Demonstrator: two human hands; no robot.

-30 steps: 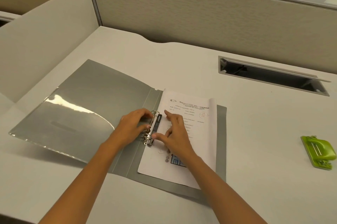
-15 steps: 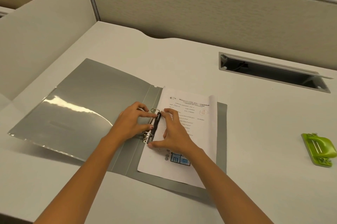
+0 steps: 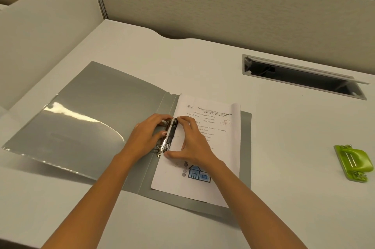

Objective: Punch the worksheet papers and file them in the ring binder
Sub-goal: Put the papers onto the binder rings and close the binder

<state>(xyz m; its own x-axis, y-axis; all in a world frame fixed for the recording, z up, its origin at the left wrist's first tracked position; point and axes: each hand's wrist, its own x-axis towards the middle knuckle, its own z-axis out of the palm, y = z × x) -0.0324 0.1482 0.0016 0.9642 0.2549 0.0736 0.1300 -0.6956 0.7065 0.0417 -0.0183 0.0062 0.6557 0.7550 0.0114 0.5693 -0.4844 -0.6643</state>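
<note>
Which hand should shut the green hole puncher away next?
Probably the right hand: the hole punch lies far off on its side of the desk, while the left hand sits across the ring mechanism.

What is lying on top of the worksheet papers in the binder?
On the papers lie the right hand and a few small grey paper dots near the house drawing. The hand hides whatever is beneath it.
</note>
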